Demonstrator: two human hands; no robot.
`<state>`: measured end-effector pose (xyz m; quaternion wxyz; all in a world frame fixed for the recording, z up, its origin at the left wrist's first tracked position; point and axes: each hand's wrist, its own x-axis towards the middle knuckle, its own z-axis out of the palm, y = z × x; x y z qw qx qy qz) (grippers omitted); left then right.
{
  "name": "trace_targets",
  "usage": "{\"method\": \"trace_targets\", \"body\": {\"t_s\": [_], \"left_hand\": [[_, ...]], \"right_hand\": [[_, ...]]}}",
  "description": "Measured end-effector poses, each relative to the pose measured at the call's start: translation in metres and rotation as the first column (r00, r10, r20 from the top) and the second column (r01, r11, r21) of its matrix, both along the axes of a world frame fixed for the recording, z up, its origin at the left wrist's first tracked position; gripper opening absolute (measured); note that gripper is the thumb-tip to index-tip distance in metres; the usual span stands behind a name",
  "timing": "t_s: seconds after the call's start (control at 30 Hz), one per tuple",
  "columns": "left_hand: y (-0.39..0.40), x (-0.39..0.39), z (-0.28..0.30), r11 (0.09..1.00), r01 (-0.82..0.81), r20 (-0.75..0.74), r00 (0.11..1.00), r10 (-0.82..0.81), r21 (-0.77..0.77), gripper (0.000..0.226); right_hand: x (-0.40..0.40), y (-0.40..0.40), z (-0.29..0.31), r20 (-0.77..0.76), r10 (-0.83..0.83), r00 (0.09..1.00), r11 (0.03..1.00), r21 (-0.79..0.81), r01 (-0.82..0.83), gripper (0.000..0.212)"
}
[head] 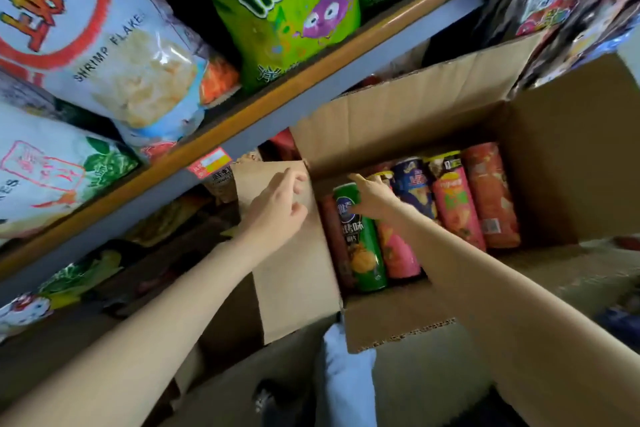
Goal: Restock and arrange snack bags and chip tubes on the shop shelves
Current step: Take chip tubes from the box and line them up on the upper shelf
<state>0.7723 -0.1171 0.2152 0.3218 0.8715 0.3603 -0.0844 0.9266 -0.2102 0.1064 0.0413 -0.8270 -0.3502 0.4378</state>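
Shop shelves (242, 107) packed with snack bags (114, 42) rise beside an open cardboard box (554, 156). Inside the box, chip tubes lie side by side, long axes running from its near wall to its far wall. At the box's shelf-side flap, the left hand (277, 208) holds the cardboard back, fingers loosely curled. The right hand (372, 199), the nearer one, rests on the green tube (360, 246)'s far end, fingers seemingly closing round it.

Both bare forearms reach forward, left hand (277, 208) loosely curled (right hand (372, 196) likewise).
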Motion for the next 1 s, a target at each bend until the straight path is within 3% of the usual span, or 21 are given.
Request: {"method": "trace_targets", "body": {"t_s": [0.2, 0.4, 0.57, 0.63, 0.7, 0.83, 0.9, 0.93, 0.97, 1.0], "left_hand": [[0.001, -0.004, -0.029, 0.998, -0.062, 0.115, 0.991, 0.064, -0.019, 0.034], [-0.002, 0.000, -0.026, 0.989, -0.131, 0.107, 0.985, 0.137, -0.062, 0.033], [-0.014, 0.021, -0.019, 0.939, -0.168, -0.026, 0.985, 0.168, -0.300, 0.058], [-0.022, 0.032, -0.014, 0.863, -0.175, -0.036, 0.983, 0.180, -0.474, 0.066], [-0.028, 0.041, -0.008, 0.806, -0.136, -0.007, 0.987, 0.161, -0.577, 0.050], [-0.032, 0.044, -0.003, 0.705, -0.241, -0.068, 0.962, 0.265, -0.667, 0.044], [-0.029, 0.039, -0.006, 0.710, -0.288, -0.100, 0.950, 0.296, -0.643, 0.042], [-0.026, 0.035, -0.008, 0.708, -0.318, -0.123, 0.942, 0.314, -0.631, 0.044], [-0.021, 0.031, -0.010, 0.702, -0.344, -0.143, 0.933, 0.330, -0.623, 0.049], [-0.017, 0.026, -0.010, 0.695, -0.365, -0.160, 0.925, 0.344, -0.619, 0.057]], "right_hand": [[-0.036, 0.022, -0.045, 0.255, -0.068, 0.964, 0.998, 0.003, 0.070, 0.055], [-0.024, 0.024, -0.025, -0.055, -0.351, 0.935, 0.930, 0.098, 0.355, 0.063], [0.030, 0.005, 0.048, -0.238, -0.307, 0.921, 0.894, 0.260, 0.365, 0.055], [0.046, -0.001, 0.078, -0.484, -0.328, 0.812, 0.806, 0.304, 0.507, 0.045], [0.059, -0.006, 0.099, -0.717, -0.303, 0.628, 0.734, 0.244, 0.634, 0.040], [0.065, -0.008, 0.098, -0.855, -0.291, 0.429, 0.707, 0.110, 0.699, 0.040], [0.065, -0.008, 0.078, -0.870, -0.380, 0.313, 0.617, 0.014, 0.787, 0.045], [0.065, -0.009, 0.063, -0.818, -0.465, 0.339, 0.576, 0.011, 0.818, 0.042], [0.067, -0.010, 0.048, -0.675, -0.560, 0.481, 0.600, 0.069, 0.797, 0.038], [0.069, -0.015, 0.032, -0.436, -0.578, 0.690, 0.718, 0.129, 0.684, 0.038]]}}
